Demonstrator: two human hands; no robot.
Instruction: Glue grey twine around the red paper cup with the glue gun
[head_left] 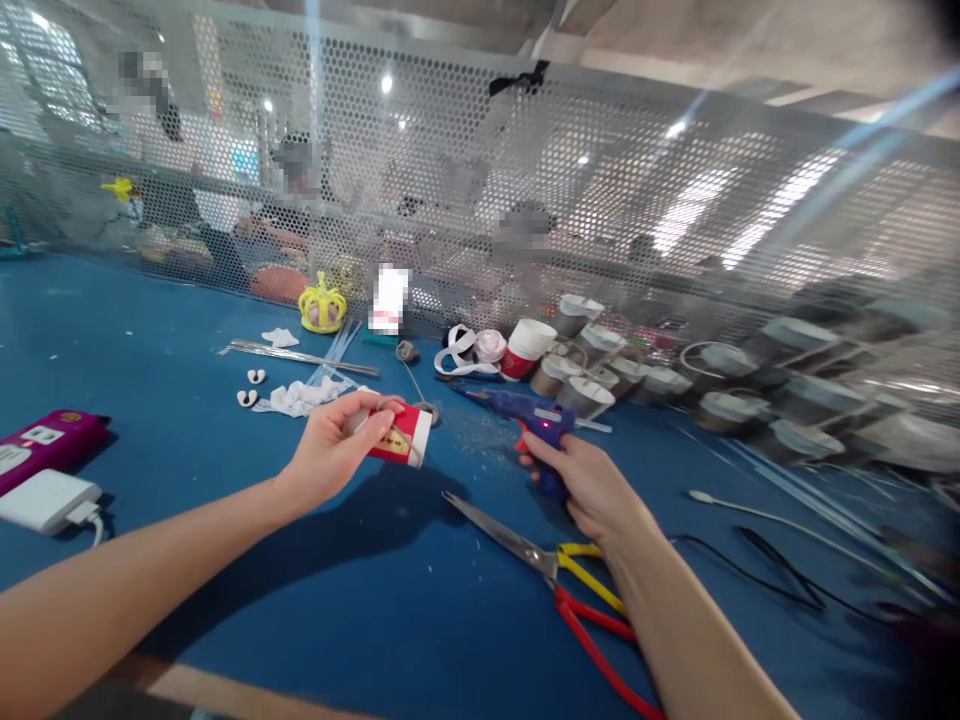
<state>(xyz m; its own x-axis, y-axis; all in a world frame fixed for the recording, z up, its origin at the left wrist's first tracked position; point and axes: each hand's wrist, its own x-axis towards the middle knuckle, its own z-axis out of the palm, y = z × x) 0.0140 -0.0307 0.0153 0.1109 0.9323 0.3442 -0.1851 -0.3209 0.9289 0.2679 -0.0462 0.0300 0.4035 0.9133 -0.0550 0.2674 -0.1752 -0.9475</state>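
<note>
right forearm (686,610) lies nearest the camera, entering from four o'clock (dial centred on the held cup, twelve at the far side) and passing over the handles of the scissors (534,555). left forearm (150,590) enters from eight. left hand (337,445) — grasping the red paper cup (401,425), fingers wrapped round it, thumb on the near side; cup lies sideways above the blue table (360,620), white end toward three, a grey cord (403,437) across its wall. right hand (581,475) — closed on the handle of the glue gun (529,408) at three, fingers by the red trigger; small light lit, nozzle pointing between nine and ten, near the cup but apart from it, clear stick out at the rear. scissors between four and five, tips toward eleven, handles yellow and red. grey yarn ball (407,351) at twelve, just beyond the cup. white cloth (300,398) at ten, two small black-and-white pieces (256,376) beside it. yellow crown (322,312) at eleven. stacked paper cups (530,345) at two; grey-wrapped cups (589,392) heaped between two and three. purple case (71,440) and white power bank (49,500) near nine. black cable (776,575) at four. perforated panel (450,180) upright along the far side.
</note>
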